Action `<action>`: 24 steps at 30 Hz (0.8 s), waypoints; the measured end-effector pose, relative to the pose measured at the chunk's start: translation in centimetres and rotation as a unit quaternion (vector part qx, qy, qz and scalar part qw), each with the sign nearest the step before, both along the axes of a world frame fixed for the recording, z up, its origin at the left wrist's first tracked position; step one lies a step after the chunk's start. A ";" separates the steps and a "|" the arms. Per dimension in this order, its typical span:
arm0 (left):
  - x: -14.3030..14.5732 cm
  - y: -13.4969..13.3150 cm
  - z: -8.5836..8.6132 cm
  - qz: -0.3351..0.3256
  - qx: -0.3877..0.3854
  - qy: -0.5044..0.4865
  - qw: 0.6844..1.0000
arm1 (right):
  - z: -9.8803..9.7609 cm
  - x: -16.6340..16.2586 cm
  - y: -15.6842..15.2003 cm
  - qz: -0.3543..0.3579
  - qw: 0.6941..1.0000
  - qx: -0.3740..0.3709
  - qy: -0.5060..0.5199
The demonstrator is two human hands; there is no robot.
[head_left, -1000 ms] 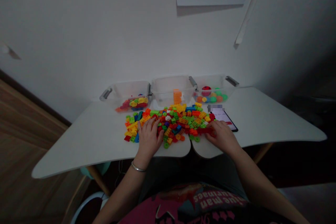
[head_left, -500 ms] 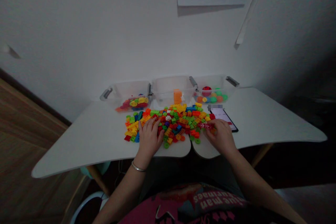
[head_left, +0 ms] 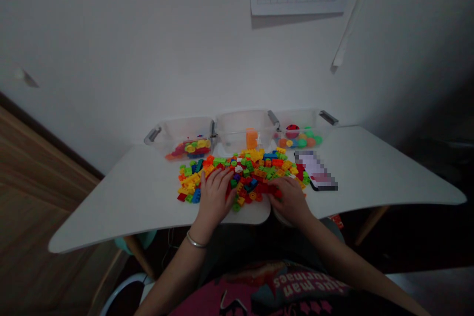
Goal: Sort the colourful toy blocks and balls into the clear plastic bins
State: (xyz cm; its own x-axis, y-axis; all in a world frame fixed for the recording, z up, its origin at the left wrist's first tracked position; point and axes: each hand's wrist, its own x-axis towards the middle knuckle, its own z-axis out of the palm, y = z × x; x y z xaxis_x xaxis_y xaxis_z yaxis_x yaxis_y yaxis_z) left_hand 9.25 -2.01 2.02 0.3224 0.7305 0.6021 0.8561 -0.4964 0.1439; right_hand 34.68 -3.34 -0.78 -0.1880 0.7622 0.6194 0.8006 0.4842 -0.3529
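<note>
A wide pile of colourful toy building bricks [head_left: 192, 180] covers the front middle of the white table [head_left: 122, 197]. My left hand [head_left: 214, 195] rests palm down on the pile's left part, fingers stretched and thumb apart, holding nothing that I can see. Its fingers cover some red pieces. On the right part of the pile, my right hand [head_left: 292, 200] has its fingers closed at the end of a long dark red brick [head_left: 265, 188], which points left toward the pile's middle. The fingertips are partly hidden and dim.
Behind the pile stand three clear bins: the left bin [head_left: 181, 131] with coloured pieces, the middle bin [head_left: 233, 123] with an orange block [head_left: 252, 138], the right bin [head_left: 307, 121] with balls. A phone [head_left: 316, 170] lies right of the pile. The table's front edge has a notch.
My right hand has moved left and a little toward me, carrying the red brick from the pile's right edge toward its middle. My left hand stays in nearly the same spot.
</note>
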 end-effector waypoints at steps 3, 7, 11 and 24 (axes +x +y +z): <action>1.0 -0.5 0.8 -0.071 -0.032 0.007 0.997 | 0.2 -0.3 0.1 0.012 1.000 -0.013 0.004; 2.6 -0.5 1.0 -0.130 -0.058 0.014 0.990 | 0.1 -0.4 0.2 0.026 0.999 -0.030 0.013; 3.7 -0.3 0.6 -0.140 -0.065 -0.011 0.988 | -0.1 -0.3 0.3 0.028 0.999 -0.039 0.018; 4.8 0.4 0.3 -0.120 -0.072 -0.078 0.987 | -0.6 -0.2 0.6 0.034 0.999 -0.026 -0.003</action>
